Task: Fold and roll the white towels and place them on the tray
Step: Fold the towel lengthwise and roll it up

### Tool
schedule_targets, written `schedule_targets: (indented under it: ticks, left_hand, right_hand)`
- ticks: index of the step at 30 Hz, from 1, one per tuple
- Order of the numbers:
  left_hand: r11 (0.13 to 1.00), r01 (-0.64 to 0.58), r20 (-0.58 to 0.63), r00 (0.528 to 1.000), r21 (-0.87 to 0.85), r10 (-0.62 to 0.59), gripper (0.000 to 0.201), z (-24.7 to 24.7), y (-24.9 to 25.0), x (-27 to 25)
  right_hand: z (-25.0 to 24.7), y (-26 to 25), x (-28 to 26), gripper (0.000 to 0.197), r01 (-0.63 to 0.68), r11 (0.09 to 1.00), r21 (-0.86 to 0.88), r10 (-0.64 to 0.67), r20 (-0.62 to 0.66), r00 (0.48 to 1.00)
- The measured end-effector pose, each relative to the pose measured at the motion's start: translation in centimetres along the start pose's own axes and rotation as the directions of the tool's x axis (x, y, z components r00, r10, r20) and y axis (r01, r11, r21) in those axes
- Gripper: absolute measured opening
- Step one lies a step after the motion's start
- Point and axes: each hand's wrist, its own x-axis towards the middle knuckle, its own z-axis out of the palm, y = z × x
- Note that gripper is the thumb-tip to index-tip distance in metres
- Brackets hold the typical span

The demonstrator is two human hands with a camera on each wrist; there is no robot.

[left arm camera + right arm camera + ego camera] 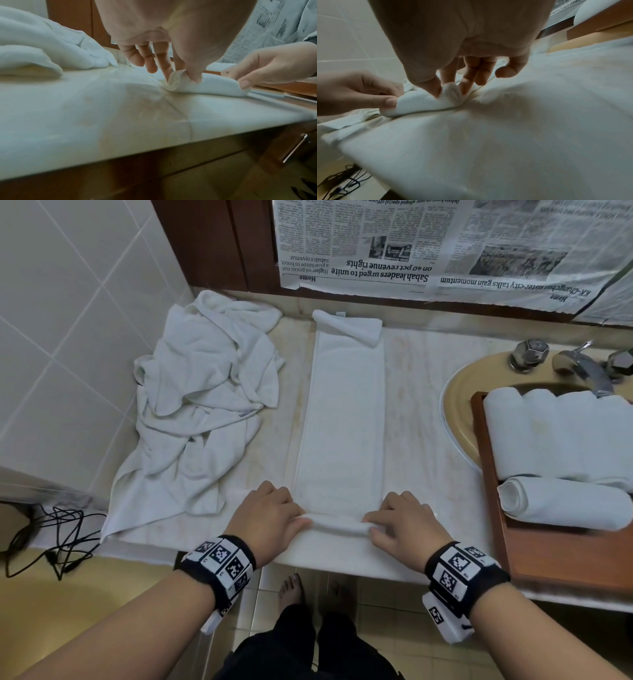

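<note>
Newspaper covers the wall behind a tap, with black cables on the floor.

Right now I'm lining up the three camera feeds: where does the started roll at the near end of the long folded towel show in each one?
Head: the started roll lies low at centre, between the left hand and right hand.
Left wrist: right of centre, pinched at both ends.
Right wrist: left of centre, likewise pinched.
Shared landmark: the wooden tray, at the right edge in the left wrist view and top right in the right wrist view.
</note>
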Motion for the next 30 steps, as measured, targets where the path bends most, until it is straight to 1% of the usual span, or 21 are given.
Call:
schedule_targets:
  ticks: [2, 4, 5, 8, 10, 12, 14, 15, 16, 18, 19, 22, 24, 27, 30]
  left_hand:
    - [0.998, 0.066, 0.087, 0.994, -0.022, -0.064, 0.051, -0.6, 0.0, 0.4]
    - [0.985, 0.162, 0.196, 0.970, -0.058, -0.148, 0.047, -1.2, 0.3, 0.9]
    - [0.975, 0.207, 0.222, 0.957, -0.076, -0.186, 0.045, -1.6, 0.4, 1.1]
    - [0.917, 0.363, 0.229, 0.918, -0.167, -0.322, 0.037, -1.9, 0.8, 1.6]
    - [0.887, 0.409, 0.198, 0.908, -0.215, -0.370, 0.033, -1.8, 1.0, 1.8]
    - [0.897, 0.383, 0.141, 0.923, -0.221, -0.359, 0.027, -1.7, 1.4, 1.9]
    - [0.919, 0.335, 0.097, 0.942, -0.208, -0.322, 0.019, -1.5, 2.0, 2.0]
    - [0.934, 0.304, 0.078, 0.953, -0.188, -0.294, 0.015, -1.4, 2.2, 2.0]
    - [0.952, 0.261, 0.044, 0.965, -0.160, -0.257, 0.013, -1.1, 2.3, 1.9]
    - [0.984, 0.157, -0.066, 0.984, -0.091, -0.163, 0.008, -0.3, 2.3, 1.5]
    - [0.993, 0.109, -0.110, 0.987, -0.052, -0.114, 0.007, 0.1, 2.2, 1.2]
    - [0.999, 0.036, -0.164, 0.986, 0.027, -0.031, 0.010, 0.5, 2.0, 0.3]
    - [0.998, 0.006, -0.158, 0.987, 0.064, 0.004, 0.016, 0.4, 2.1, -0.3]
    - [0.993, -0.031, -0.114, 0.992, 0.113, 0.044, 0.032, 0.5, 2.0, -0.5]
    - [0.990, -0.083, -0.108, 0.990, 0.114, 0.095, 0.036, 1.0, 1.7, 0.0]
  right_hand:
    - [-0.5, 0.4, 0.5, 0.028, -0.003, 0.999, 0.035, 0.001, 0.065, 0.998]
    - [-1.0, 0.7, 0.9, 0.025, -0.004, 0.997, 0.074, -0.005, 0.115, 0.993]
    - [-1.3, 0.7, 1.0, 0.023, -0.012, 0.995, 0.102, -0.001, 0.130, 0.992]
    - [-2.1, 0.7, 1.1, 0.010, -0.089, 0.962, 0.256, 0.059, 0.125, 0.990]
    - [-2.3, 0.7, 1.1, 0.014, -0.082, 0.948, 0.306, 0.051, 0.106, 0.993]
    - [-2.2, 0.6, 1.1, 0.013, -0.046, 0.962, 0.271, 0.027, 0.072, 0.997]
    - [-1.7, 0.5, 0.9, 0.008, -0.007, 0.980, 0.199, 0.008, -0.008, 1.000]
    - [-1.3, 0.4, 0.6, 0.008, 0.013, 0.987, 0.160, -0.002, -0.065, 0.998]
    - [-0.9, 0.3, 0.3, 0.010, 0.040, 0.992, 0.117, -0.024, -0.137, 0.990]
    - [0.0, 0.2, -0.2, 0.011, 0.104, 0.994, 0.021, -0.094, -0.292, 0.952]
    - [0.4, 0.1, -0.5, 0.013, 0.129, 0.991, -0.023, -0.130, -0.334, 0.934]
    - [1.3, -0.1, -1.1, 0.028, 0.157, 0.977, -0.144, -0.200, -0.358, 0.912]
    - [1.8, -0.1, -1.3, 0.037, 0.147, 0.971, -0.190, -0.207, -0.349, 0.914]
    - [2.1, 0.2, -1.1, 0.040, 0.162, 0.963, -0.218, -0.230, -0.338, 0.913]
    - [1.9, 0.6, -0.5, 0.040, 0.186, 0.962, -0.200, -0.247, -0.350, 0.904]
